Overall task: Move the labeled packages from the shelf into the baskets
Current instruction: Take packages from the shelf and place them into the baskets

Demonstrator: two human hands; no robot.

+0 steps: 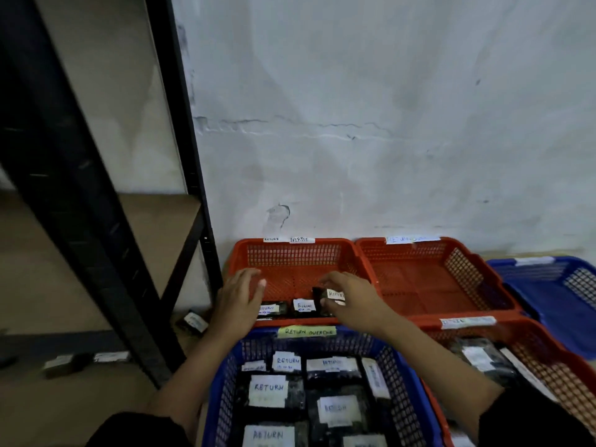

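Observation:
My right hand pinches a small black package with a white "RETURN" label, tilted up inside the left red basket. Two more black labeled packages lie along that basket's near wall. My left hand hovers over the basket's left edge with fingers spread and relaxed, holding nothing. The blue basket in front of me, tagged "RETURN OVERDUE", holds several black packages with "RETURN" labels. A black metal shelf with brown boards stands at left.
A second red basket sits to the right, a third red one with packages in front of it, and a blue basket at far right. Loose packages lie on the floor near the shelf post. A white wall rises behind.

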